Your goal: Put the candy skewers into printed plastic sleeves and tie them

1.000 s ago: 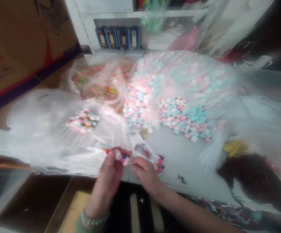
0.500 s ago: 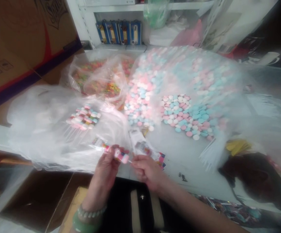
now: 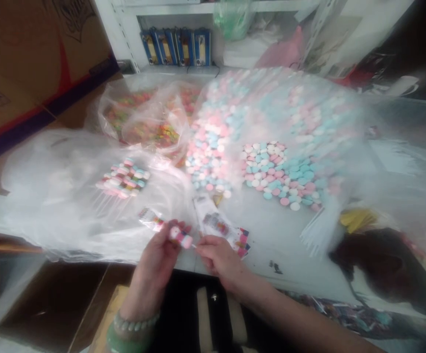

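Observation:
Between my two hands is a candy skewer (image 3: 181,237) of pink and white pieces on a thin white stick. My left hand (image 3: 161,252) is closed around its candy end. A clear printed plastic wrapper (image 3: 147,217) sticks out beyond the left fingers; how far it covers the candy is hard to tell. My right hand (image 3: 218,257) pinches the stick at the lower end. Just behind the right hand lie flat printed wrappers (image 3: 215,220) on the white table (image 3: 246,218). Several finished candy skewers (image 3: 126,177) rest in a row on clear plastic at the left.
Loose pink, white and blue candies (image 3: 275,171) spill from a large clear bag (image 3: 257,110). A bag of orange and green sweets (image 3: 154,125) stands behind the skewers. White sticks (image 3: 316,230) and yellow strips (image 3: 356,219) lie at right. A cardboard box (image 3: 32,59) stands at far left.
The view has shifted slightly. Both hands keep their hold on the candy skewer, and a little less of its candy end shows past my left fingers.

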Motion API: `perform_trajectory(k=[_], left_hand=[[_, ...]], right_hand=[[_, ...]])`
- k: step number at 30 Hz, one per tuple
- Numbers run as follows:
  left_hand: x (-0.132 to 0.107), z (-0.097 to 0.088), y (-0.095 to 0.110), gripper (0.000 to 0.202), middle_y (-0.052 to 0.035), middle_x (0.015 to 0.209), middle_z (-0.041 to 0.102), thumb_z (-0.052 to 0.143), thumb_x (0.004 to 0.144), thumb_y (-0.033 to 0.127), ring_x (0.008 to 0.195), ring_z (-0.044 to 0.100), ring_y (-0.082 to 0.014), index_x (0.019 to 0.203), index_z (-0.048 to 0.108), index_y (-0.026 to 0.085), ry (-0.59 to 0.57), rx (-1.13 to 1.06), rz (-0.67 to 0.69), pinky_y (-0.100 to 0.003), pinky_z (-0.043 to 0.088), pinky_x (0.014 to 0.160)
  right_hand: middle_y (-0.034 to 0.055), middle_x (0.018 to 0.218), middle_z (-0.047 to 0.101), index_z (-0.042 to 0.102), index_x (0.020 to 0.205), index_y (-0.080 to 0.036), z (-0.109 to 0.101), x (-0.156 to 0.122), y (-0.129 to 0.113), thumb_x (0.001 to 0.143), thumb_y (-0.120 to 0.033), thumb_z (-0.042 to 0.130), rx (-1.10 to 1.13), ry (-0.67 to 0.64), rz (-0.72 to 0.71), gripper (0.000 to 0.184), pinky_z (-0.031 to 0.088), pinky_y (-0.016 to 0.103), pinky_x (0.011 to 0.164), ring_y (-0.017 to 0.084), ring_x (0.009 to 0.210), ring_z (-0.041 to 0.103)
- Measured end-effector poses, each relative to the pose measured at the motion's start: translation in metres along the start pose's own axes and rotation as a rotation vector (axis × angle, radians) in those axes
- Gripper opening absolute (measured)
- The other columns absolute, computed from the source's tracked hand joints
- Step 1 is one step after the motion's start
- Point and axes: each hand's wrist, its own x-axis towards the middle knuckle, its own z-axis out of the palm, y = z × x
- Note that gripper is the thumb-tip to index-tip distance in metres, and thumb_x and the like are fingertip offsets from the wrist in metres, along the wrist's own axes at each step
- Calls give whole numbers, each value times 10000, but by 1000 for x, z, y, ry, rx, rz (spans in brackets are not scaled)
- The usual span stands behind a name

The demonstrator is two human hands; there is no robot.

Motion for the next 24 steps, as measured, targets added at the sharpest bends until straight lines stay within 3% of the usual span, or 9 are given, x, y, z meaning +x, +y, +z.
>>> perform_trajectory(k=[6, 14, 18, 24], left_hand=[[-3, 3, -6, 151, -133, 895, 753, 585, 912, 163, 851, 738, -232, 887, 717, 95, -35, 30, 7, -329, 614, 763], [-8, 8, -12, 210, -125, 866, 759, 695, 862, 304, 810, 732, -235, 874, 734, 98, -71, 112, 45, -335, 598, 778], [-9, 9, -17, 234, -112, 829, 754, 721, 844, 339, 792, 726, -227, 860, 729, 106, -84, 91, 44, -327, 591, 770], [-3, 7, -5, 202, -119, 971, 758, 648, 900, 318, 881, 734, -265, 944, 718, 134, -88, 3, 19, -390, 604, 794]], right_hand=[[-84, 418, 381, 528, 612, -199, 1, -5, -9, 774, -368, 621, -190, -7, -71, 253, 196, 239, 451, 76, 428, 298], [-94, 434, 300, 476, 558, -205, 2, -2, -8, 731, -385, 713, -132, 65, -24, 344, 142, 242, 438, 63, 431, 233], [-104, 449, 279, 541, 642, -204, 2, -3, -7, 745, -462, 721, -9, -20, -42, 332, 97, 257, 427, 59, 418, 178], [-100, 454, 304, 499, 586, -196, 2, -6, -9, 737, -414, 718, -74, -11, -99, 343, 150, 239, 453, 58, 448, 236]])
